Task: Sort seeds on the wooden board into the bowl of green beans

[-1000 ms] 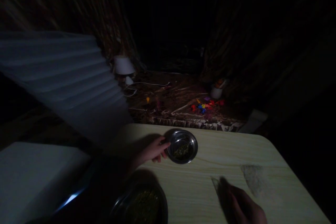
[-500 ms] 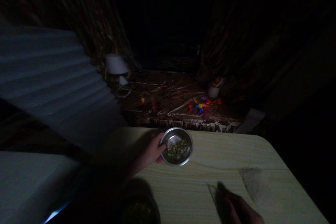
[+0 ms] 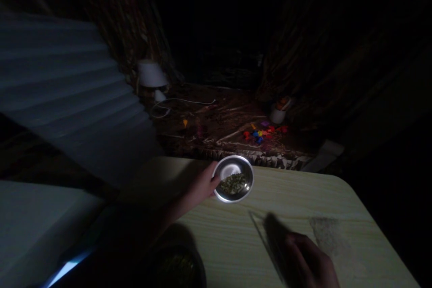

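My left hand [image 3: 205,184] is closed on the rim of a small shiny metal bowl [image 3: 232,167] over the far part of the table, thumb on the near side. Small green and pale bits [image 3: 232,183] lie in the bowl, which leans a little toward me. My right hand [image 3: 312,256] is curled low over the table, to the bowl's near right. A thin, faint line runs beside its dark shadow; whether this is a slim tool in my fingers I cannot make out. Close to me stands a dark container [image 3: 201,263] with dim greenish contents.
The pale wooden table [image 3: 286,189] has a grey smudge [image 3: 326,231] on its right. Beyond its far edge, a patterned cloth surface holds a white lamp [image 3: 151,75] with a cord, several colourful small pieces [image 3: 259,134] and a white pot [image 3: 277,116]. Ridged white material [image 3: 67,81] rises at left.
My left hand has moved the bowl slightly up and to the right, and tilted it more. My right hand has shifted a little upward. The view has also shifted slightly.
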### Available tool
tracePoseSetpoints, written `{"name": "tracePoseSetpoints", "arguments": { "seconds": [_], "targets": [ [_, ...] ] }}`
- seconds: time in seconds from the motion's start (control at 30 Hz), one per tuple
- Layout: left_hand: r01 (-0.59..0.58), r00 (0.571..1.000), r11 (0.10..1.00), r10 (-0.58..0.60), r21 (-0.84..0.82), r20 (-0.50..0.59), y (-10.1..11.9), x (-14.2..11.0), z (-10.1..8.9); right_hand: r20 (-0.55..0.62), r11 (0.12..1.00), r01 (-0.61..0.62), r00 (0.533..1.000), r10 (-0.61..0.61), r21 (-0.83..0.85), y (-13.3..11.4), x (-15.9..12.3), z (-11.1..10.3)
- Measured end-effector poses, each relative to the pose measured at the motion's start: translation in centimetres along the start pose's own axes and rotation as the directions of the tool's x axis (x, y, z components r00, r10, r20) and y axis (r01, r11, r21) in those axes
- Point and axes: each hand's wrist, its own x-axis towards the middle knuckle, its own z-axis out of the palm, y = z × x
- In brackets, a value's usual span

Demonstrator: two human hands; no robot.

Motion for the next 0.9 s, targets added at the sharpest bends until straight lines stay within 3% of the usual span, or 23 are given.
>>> {"name": "tracePoseSetpoints", "arguments": {
  "seconds": [0.33,0.43,0.9],
  "targets": [
    [-0.086,0.994,0.910,0.107,0.406,-0.030,0.6,-0.4,-0.2,0.073,1.000,0.011,0.997,-0.010,-0.004,-0.3,0.0,1.3],
    [-0.103,0.993,0.882,0.120,0.460,-0.007,1.0,-0.5,-0.2,0.118,1.000,0.013,0.993,-0.011,-0.021,-0.2,0.0,1.2],
    [-0.120,0.992,0.785,0.123,0.608,0.036,2.6,-1.4,-0.6,0.033,0.999,0.039,0.999,-0.038,-0.029,-0.2,-0.3,2.3]
  ]
}}
